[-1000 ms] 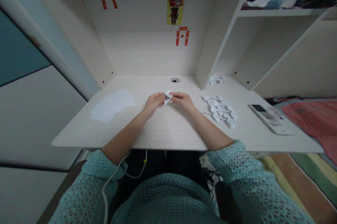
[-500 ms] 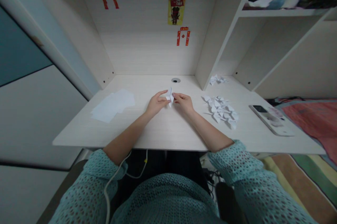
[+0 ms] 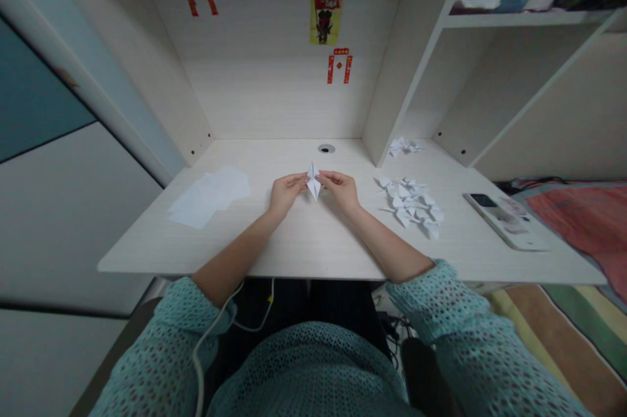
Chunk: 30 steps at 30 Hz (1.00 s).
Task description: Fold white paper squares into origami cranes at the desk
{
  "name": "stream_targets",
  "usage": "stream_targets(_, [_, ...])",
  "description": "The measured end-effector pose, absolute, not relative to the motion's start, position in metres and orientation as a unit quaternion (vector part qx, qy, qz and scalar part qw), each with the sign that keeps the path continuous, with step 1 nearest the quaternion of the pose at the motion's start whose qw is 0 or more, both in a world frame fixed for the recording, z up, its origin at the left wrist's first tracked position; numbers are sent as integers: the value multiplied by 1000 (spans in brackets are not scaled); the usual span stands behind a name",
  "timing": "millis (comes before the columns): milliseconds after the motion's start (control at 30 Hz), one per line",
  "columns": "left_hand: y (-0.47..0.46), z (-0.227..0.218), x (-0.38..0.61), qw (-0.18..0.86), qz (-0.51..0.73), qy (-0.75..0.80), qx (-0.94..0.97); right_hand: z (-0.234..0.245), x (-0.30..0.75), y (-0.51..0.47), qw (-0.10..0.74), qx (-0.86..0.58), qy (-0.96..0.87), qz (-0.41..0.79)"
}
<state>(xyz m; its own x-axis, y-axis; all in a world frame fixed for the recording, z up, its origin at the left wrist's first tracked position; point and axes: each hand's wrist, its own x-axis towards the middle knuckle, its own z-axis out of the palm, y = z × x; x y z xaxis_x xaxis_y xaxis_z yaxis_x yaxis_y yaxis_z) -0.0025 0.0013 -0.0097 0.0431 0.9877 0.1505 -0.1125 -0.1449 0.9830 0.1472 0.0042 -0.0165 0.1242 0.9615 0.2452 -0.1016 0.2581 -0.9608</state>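
Observation:
A small folded white paper [image 3: 313,185], shaped like a narrow diamond, is held upright just above the desk, near its middle. My left hand [image 3: 287,193] pinches its left edge between thumb and fingers. From the other side my right hand [image 3: 341,189] grips the right edge in the same way. Parts of the fingertips are hidden behind the paper. To the left lie flat sheets of white paper [image 3: 210,196], overlapping. On the right is a heap of folded white paper pieces [image 3: 412,203], with a smaller group of folded pieces [image 3: 405,147] behind it.
A phone [image 3: 507,222] lies near the desk's right end. An upright panel [image 3: 409,57] divides the back of the white desk [image 3: 294,247]. A round cable hole [image 3: 326,149] sits near the back wall. A white cable [image 3: 198,355] hangs over my left sleeve.
The folded paper has turned from a narrow, partly opened side view to a flat diamond facing me. My left fingers have closed in from a spread pose; both hands still hold it.

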Motion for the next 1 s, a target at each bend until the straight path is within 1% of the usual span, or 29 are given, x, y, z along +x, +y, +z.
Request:
stream_targets(267, [2, -11, 0, 455, 574, 424, 533, -14, 150, 3, 604, -446, -501, 431])
stream_targets(500, [4, -13, -3, 395, 589, 418, 567, -19, 149, 5, 552, -438, -485, 518])
stream_targets(600, [3, -12, -4, 378, 589, 418, 580, -23, 151, 7, 548, -436, -474, 533])
stream_targets(800, [-1, -7, -2, 368, 581, 431, 584, -27, 154, 10, 538, -436, -466, 551])
stream_targets(1000, [5, -12, -4, 397, 583, 423, 569, -21, 154, 7, 540, -432, -463, 554])
